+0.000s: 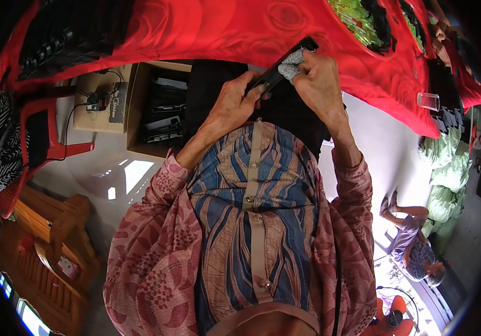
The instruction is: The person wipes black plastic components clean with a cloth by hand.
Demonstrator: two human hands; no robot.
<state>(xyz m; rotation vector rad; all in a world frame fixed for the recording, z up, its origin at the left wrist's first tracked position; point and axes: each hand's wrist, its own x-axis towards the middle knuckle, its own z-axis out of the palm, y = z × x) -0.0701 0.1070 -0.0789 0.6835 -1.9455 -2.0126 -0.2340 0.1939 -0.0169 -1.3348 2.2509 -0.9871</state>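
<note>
Both of my hands are together at the near edge of a table with a red rose-patterned cloth (207,33). Between them a slim, flat black piece (272,77) is held at a slant, its far end pointing up and right; I cannot tell its exact kind. My left hand (235,101) pinches the lower end between thumb and fingers. My right hand (320,84), with grey woven covers on its fingertips, grips it nearer the upper end. What lies under the right fingers is hidden.
Stacked black pieces (55,50) lie on the table's left. An open cardboard box (134,120) with similar black pieces stands below, beside a red plastic chair (55,126). A round tray of yellow-green pieces (352,19) and a clear cup (428,101) are on the right. Another person (414,246) sits farther right.
</note>
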